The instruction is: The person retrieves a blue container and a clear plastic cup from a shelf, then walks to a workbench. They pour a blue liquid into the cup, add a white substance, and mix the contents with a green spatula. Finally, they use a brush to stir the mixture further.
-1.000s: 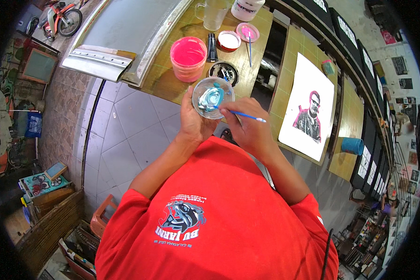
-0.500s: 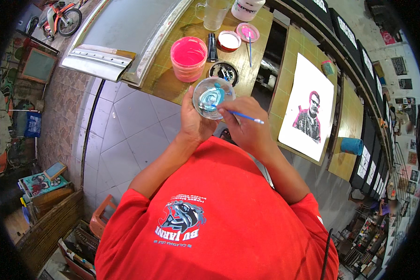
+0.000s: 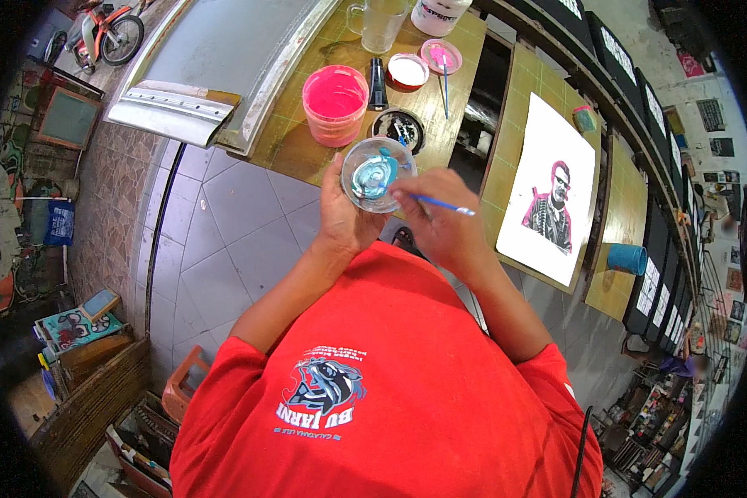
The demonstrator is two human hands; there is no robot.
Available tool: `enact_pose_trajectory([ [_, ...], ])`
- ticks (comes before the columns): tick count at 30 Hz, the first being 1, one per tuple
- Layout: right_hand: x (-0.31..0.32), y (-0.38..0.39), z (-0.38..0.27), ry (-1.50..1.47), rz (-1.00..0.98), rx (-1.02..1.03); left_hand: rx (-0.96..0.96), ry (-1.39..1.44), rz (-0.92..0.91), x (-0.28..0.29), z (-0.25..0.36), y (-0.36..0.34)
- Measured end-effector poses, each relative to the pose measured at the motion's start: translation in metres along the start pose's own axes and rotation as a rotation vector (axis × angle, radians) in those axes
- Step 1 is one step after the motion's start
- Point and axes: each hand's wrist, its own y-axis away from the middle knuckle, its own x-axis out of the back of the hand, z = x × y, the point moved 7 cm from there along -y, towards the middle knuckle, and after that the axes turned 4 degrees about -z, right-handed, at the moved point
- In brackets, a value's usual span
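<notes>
My left hand (image 3: 346, 217) is closed around a clear plastic cup (image 3: 358, 199), tilted so its inside shows. In it lies swirled white and teal paint (image 3: 373, 176). My right hand (image 3: 444, 217) pinches a thin blue paintbrush (image 3: 441, 203), its tip down inside the cup and its pale end pointing right. Just beyond the cup, on the wooden table (image 3: 295, 149), are a tub of pink paint (image 3: 335, 104), a black tube (image 3: 377, 87) and a round black lid (image 3: 408, 124) with paint on it.
A framed printing screen (image 3: 241, 62) lies at the left. Farther back stand a clear jug (image 3: 381, 29), a white tub (image 3: 438, 15), a red-rimmed lid (image 3: 407, 71) and a pink dish (image 3: 441, 55) with another brush. A printed portrait sheet (image 3: 548, 191) and blue cup (image 3: 627, 259) are at the right.
My right hand and the brush have shifted slightly right within the cup, and the paint's swirl looks different. The left hand keeps the cup in nearly the same place.
</notes>
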Motion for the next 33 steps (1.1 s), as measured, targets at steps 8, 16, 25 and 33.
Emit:
enact_pose_trajectory([
  [8, 0.003, 0.006, 0.008, 0.036, 0.010, -0.044, -0.032, 0.046, -0.035, -0.005, 0.000, -0.003],
  [16, 0.002, 0.006, 0.005, 0.040, -0.002, -0.010, -0.016, 0.055, -0.041, -0.002, -0.002, -0.006],
  [25, 0.006, 0.010, 0.008, 0.082, -0.017, -0.052, -0.016, 0.041, -0.033, -0.005, -0.002, -0.004],
  [33, 0.009, 0.018, 0.009, 0.048, 0.029, -0.046, -0.020, 0.022, -0.070, -0.003, -0.003, -0.005],
])
